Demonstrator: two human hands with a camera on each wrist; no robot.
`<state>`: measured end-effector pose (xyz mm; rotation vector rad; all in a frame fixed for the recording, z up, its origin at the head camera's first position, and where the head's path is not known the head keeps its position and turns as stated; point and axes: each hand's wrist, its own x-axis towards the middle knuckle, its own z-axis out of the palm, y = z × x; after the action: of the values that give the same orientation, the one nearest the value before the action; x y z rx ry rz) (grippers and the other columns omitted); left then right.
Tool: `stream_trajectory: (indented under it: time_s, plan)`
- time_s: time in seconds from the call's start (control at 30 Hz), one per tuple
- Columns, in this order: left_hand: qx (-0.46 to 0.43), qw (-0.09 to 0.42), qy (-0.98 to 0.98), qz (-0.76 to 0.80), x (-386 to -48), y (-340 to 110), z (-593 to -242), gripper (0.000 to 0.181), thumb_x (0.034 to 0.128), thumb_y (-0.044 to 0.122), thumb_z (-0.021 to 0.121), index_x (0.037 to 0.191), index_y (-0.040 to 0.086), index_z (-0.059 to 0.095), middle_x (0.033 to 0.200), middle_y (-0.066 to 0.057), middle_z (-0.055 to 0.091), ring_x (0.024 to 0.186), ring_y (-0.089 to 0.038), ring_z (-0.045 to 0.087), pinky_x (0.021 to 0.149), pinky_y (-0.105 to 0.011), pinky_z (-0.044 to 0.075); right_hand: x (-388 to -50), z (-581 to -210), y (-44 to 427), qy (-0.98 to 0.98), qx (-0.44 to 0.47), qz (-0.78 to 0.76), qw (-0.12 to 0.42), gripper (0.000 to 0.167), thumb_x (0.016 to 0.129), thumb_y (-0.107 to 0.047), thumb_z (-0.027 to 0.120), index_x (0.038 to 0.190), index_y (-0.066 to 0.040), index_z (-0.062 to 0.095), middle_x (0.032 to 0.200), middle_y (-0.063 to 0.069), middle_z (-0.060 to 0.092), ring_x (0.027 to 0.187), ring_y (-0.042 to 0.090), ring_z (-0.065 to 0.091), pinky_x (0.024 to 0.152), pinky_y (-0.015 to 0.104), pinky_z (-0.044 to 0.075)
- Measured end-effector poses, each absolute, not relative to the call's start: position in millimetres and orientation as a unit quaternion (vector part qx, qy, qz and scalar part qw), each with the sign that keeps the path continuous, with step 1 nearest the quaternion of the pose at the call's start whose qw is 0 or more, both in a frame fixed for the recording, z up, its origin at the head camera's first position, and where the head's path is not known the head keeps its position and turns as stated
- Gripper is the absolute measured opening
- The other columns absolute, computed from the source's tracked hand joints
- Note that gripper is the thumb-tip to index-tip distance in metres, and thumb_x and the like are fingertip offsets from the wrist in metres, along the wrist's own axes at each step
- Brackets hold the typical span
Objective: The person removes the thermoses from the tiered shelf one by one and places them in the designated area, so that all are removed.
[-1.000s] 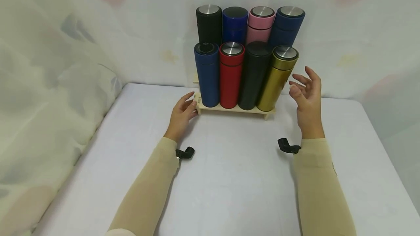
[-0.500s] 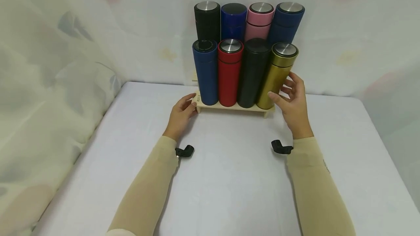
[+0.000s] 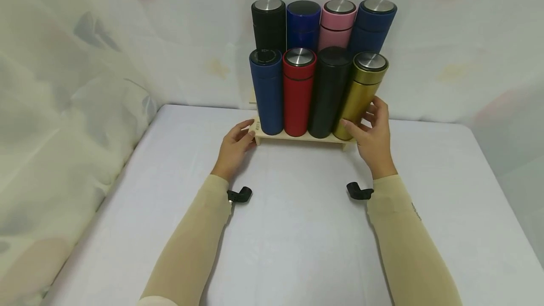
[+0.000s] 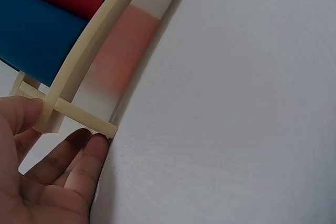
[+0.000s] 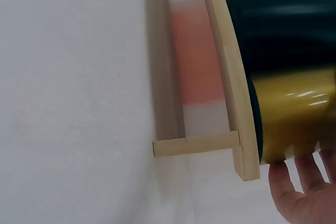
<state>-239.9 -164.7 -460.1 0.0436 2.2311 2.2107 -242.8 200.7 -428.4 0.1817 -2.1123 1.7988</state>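
Note:
A light wooden rack holds two rows of thermos bottles near the back of the table. In front stand a blue thermos, a red thermos, a dark thermos and a gold thermos, which leans right. My left hand holds the rack's left end, thumb on the shelf edge and fingers by the leg, as the left wrist view shows. My right hand grips the lower part of the gold thermos, thumb in front, fingers on its right side.
Behind, on a higher level, are a black thermos, a glossy blue one, a pink one and a navy one. A patterned cloth hangs at the left. White covering lies over the table.
My right hand has moved left from beside the gold thermos and taken hold of its lower part. My left hand has stayed at the rack's end.

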Motion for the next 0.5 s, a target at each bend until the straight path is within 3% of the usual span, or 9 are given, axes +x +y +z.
stream_trajectory:
  time_s: [0.5]
  plan:
    - [0.013,-0.007,0.706,0.708,-256.7,-172.6,-489.5,0.045,0.1121,0.015,0.066,0.157,0.013,0.06,0.143,-0.021,0.062,0.128,-0.033,0.065,0.105,-0.037,0.058,-240.0,-423.5,206.7,-0.764,0.057,0.613,0.195,0.083,0.091,-0.011,0.09,0.159,-0.016,0.042,0.141,0.011,0.054,0.123,0.024,0.055,0.103,0.04,0.055]
